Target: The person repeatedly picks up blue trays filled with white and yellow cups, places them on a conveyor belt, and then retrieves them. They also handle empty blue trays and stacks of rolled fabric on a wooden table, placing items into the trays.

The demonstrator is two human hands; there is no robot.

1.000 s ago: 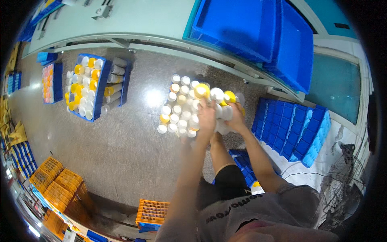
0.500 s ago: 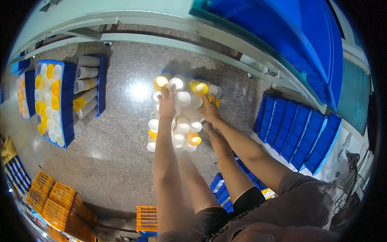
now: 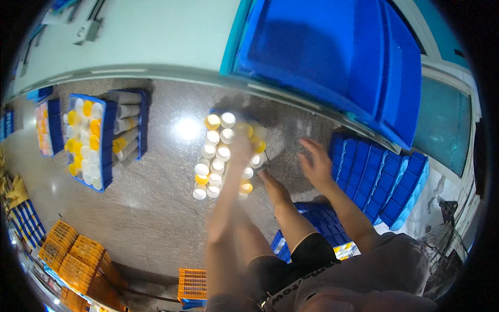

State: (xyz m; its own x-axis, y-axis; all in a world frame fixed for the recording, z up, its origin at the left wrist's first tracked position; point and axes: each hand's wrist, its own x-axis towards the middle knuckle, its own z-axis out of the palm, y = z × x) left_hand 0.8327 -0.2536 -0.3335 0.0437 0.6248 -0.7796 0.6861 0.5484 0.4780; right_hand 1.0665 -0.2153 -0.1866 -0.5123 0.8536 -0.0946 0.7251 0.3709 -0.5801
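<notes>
2 hands apart: my right hand [image 3: 318, 164] has just left cups [image 3: 223, 153], spread, empty, now free; left hand [image 3: 240, 147] blurred over them, hold I can't tell. Cups clustered beside leg [image 3: 279, 200].

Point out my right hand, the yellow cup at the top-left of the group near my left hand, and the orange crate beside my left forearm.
Right hand [image 3: 318, 169]: head view, middle of the hand.
Yellow cup [image 3: 212, 122]: head view, its upward-facing end.
Orange crate [image 3: 192, 283]: head view, its slatted face.
</notes>
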